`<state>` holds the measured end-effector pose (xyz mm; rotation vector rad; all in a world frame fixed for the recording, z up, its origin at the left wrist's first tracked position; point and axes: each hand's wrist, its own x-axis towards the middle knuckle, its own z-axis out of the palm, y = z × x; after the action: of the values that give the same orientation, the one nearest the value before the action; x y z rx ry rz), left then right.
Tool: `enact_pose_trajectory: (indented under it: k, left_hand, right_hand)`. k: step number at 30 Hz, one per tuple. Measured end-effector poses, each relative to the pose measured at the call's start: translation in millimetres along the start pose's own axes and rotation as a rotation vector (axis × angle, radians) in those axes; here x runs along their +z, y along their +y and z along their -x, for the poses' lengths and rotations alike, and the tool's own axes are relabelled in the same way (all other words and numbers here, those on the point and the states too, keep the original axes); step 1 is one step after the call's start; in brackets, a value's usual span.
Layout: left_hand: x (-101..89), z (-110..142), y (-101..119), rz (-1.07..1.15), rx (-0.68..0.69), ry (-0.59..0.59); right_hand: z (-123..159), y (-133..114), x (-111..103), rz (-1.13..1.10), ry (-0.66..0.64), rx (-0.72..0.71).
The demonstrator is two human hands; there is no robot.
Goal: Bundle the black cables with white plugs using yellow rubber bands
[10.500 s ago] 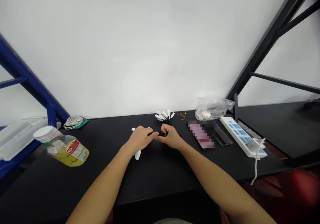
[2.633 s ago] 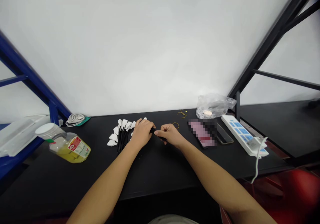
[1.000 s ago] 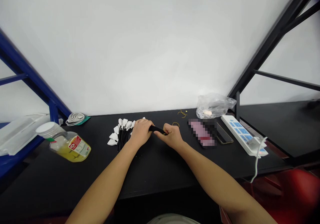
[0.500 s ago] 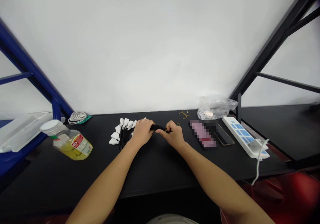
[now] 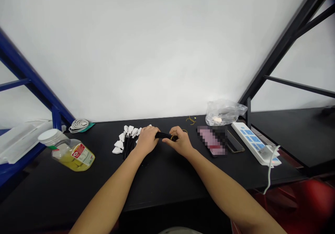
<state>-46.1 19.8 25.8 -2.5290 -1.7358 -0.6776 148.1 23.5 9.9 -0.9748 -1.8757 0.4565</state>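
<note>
A bundle of black cables point(image 5: 163, 135) with white plug ends point(image 5: 123, 138) lies on the black table point(image 5: 162, 171) near its back edge. My left hand point(image 5: 147, 140) is closed around the bundle near the white ends. My right hand point(image 5: 178, 142) is closed on the bundle's other end, and a thin yellow rubber band point(image 5: 184, 131) shows at its fingertips. Both hands sit close together, with a short stretch of cable showing between them.
A lying jar with yellow contents point(image 5: 68, 151) sits left. A coiled white cable point(image 5: 77, 125) lies at the back left. Right of my hands are a blurred phone point(image 5: 211, 140), a second phone point(image 5: 235, 142), a power strip point(image 5: 255, 143), a plastic bag point(image 5: 223, 112) and loose rubber bands point(image 5: 190, 120).
The bundle's white ends now fan out to the left instead of behind my hands. My right hand has come back onto the cables, bringing the yellow band with it.
</note>
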Motion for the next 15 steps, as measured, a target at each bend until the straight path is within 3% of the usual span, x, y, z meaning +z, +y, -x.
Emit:
enact_pose_trajectory:
  k: [7, 12, 15]
  left_hand:
    - [0.8, 0.3, -0.4, -0.017, 0.006, -0.015]
    - [1.0, -0.8, -2.3, -0.003, -0.021, -0.026]
    - [1.0, -0.9, -3.7, 0.003, -0.030, -0.030]
  right_hand:
    - [1.2, 5.3, 1.6, 0.083, -0.016, -0.028]
    - [0.8, 3.4, 0.2, -0.017, -0.013, 0.025]
    - [-0.1, 1.7, -2.6, -0.038, -0.057, -0.025]
